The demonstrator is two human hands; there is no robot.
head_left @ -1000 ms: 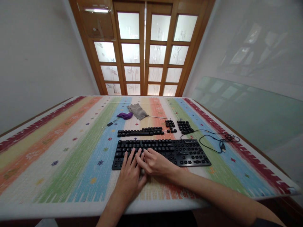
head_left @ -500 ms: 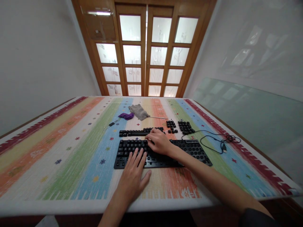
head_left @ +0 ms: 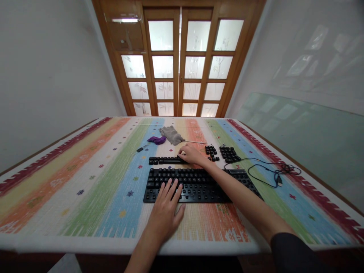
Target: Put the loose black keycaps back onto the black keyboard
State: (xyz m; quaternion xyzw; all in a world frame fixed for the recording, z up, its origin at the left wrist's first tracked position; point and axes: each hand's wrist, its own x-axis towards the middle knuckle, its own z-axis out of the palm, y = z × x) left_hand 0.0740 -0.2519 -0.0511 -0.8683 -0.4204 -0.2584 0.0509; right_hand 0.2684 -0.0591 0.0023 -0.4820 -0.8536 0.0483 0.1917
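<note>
A black keyboard [head_left: 199,184] lies on the striped tablecloth [head_left: 85,178] in front of me. My left hand [head_left: 166,206] rests flat on its lower left keys, fingers stretched out. My right hand [head_left: 191,154] reaches past the keyboard to a row of loose black keycaps [head_left: 165,160] laid out behind it, fingers curled down onto the row's right end. What the fingertips grip is hidden. Two more clusters of loose keycaps, one [head_left: 212,152] and another [head_left: 229,154], lie to the right of that hand.
A grey cloth [head_left: 171,134], a purple cloth [head_left: 157,140] and a small dark tool [head_left: 140,149] lie behind the keycaps. The keyboard's black cable [head_left: 270,170] coils at the right. Wooden glazed doors [head_left: 179,64] stand beyond the table; a glass panel leans at the right.
My right hand left the keyboard's lower keys and moved forward to the row of loose keycaps. My left hand stayed on the keyboard. The view shifted slightly.
</note>
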